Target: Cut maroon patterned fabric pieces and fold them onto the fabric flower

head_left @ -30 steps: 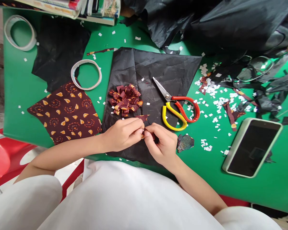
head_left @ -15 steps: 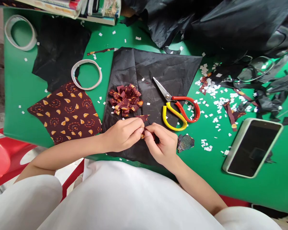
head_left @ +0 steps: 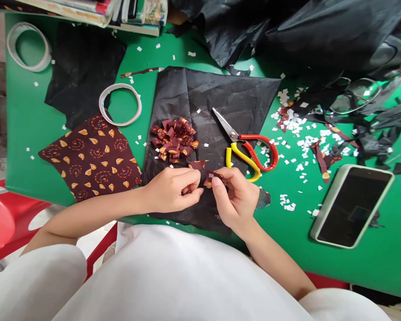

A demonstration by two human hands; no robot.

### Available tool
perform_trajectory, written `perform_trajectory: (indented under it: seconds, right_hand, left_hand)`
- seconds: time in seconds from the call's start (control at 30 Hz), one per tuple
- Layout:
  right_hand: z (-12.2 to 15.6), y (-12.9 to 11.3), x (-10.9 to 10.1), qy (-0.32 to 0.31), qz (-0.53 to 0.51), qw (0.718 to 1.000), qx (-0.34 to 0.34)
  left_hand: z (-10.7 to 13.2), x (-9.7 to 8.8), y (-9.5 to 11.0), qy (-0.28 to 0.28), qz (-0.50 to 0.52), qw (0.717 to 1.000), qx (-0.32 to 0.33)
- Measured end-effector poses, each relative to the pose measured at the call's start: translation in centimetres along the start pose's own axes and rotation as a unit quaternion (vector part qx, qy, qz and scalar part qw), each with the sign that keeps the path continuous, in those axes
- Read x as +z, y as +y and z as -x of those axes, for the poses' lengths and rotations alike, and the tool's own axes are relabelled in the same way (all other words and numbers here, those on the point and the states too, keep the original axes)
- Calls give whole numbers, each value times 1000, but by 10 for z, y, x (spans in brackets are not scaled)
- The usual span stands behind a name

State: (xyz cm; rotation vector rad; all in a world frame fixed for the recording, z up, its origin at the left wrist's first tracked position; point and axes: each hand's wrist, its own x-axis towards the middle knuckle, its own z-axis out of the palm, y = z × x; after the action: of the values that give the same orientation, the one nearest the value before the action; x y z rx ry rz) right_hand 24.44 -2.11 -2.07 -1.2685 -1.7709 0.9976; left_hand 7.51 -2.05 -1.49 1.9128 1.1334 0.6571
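Two hands pinch a fabric strip (head_left: pixel 209 174) over a black sheet (head_left: pixel 200 96) on the green worktop (head_left: pixel 370 267).
Head view: the left hand (head_left: pixel 172 189) and right hand (head_left: pixel 237 198) meet with fingers closed on the maroon strip. The strip is mostly hidden between them, just below the fabric flower (head_left: pixel 174 139). The right hand covers part of the yellow handle of the scissors (head_left: pixel 250 154). The phone (head_left: pixel 350 205) has a dark screen. The books (head_left: pixel 87 6) are cut off at the top edge and their spines are unreadable.
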Motion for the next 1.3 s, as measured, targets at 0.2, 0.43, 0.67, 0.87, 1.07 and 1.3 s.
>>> perform_trajectory:
  seconds: [0.2,0.43,0.67,0.87,1.07,1.3]
  right_hand:
    - [-1,0,4,29,26,999,-10]
    - [-6,7,6,40,2,999,-26]
    - [-22,3,8,62,62,992,-92]
    - [-49,-5,12,-2,86,970,-226]
    - [-77,-1,18,-44,134,952,-272]
    - [-86,8,24,-51,157,936,-312]
  left_hand:
    - [0,-2,0,-23,12,1000,8]
    - [3,-2,1,-62,-24,998,0]
    - [4,3,-4,-110,-124,982,94]
    - [3,5,-7,-94,-155,976,118]
    - [1,2,-7,-123,-129,979,101]
    - [1,1,-7,-150,-112,979,85]
